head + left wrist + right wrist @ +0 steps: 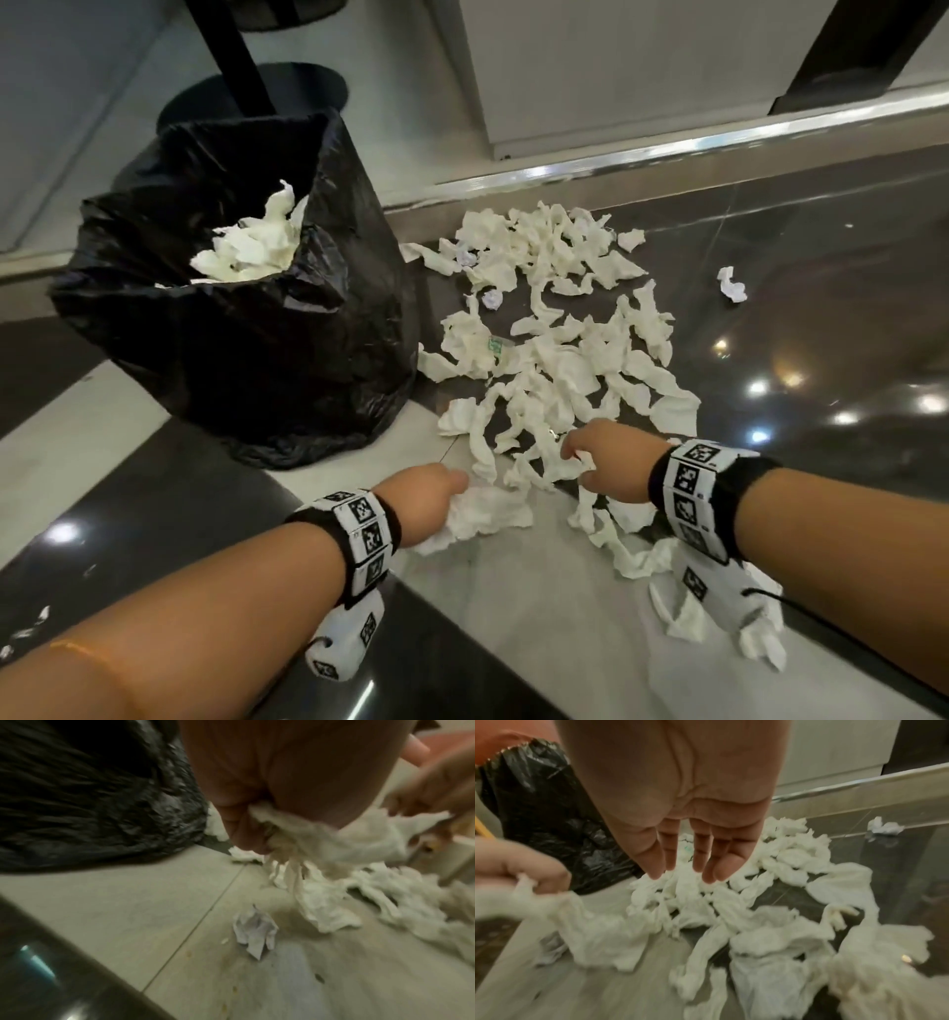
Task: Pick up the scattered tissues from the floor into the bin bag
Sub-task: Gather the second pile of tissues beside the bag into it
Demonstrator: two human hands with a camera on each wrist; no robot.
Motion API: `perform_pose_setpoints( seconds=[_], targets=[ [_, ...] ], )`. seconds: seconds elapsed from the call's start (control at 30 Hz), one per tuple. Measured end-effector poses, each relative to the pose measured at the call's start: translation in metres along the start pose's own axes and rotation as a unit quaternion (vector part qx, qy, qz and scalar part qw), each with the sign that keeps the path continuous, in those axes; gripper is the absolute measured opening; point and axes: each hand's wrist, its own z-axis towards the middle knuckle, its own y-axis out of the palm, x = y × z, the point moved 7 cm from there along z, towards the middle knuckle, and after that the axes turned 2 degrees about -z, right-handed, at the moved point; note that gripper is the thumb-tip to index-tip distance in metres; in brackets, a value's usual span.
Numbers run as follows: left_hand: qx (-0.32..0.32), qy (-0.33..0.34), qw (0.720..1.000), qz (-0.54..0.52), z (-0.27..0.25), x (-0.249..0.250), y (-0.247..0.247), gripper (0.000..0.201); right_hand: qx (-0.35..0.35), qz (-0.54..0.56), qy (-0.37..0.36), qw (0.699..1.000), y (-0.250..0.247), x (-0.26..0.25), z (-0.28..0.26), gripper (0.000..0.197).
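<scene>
gripping a bunch of crumpled white tissues, the left hand has its fingers curled tight round them just above the pale floor tile. right hand is spread, straight fingers touching the big scattered pile of white tissues on the floor. crinkly black plastic bin bag stands just left of the pile, mouth gaping, some tissues already inside.

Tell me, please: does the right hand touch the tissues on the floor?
Touching. In the right wrist view the right hand reaches down with straight fingers, whose tips press into the tissues.
</scene>
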Motion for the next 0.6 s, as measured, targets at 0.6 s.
perform_pose_setpoints(
  seconds=[0.6],
  targets=[
    [0.111, -0.096, 0.985, -0.092, -0.053, -0.060, -0.018, 0.028, -0.055, -0.127, 0.003, 0.990, 0.045, -0.032, 0.056, 0.044]
  ],
)
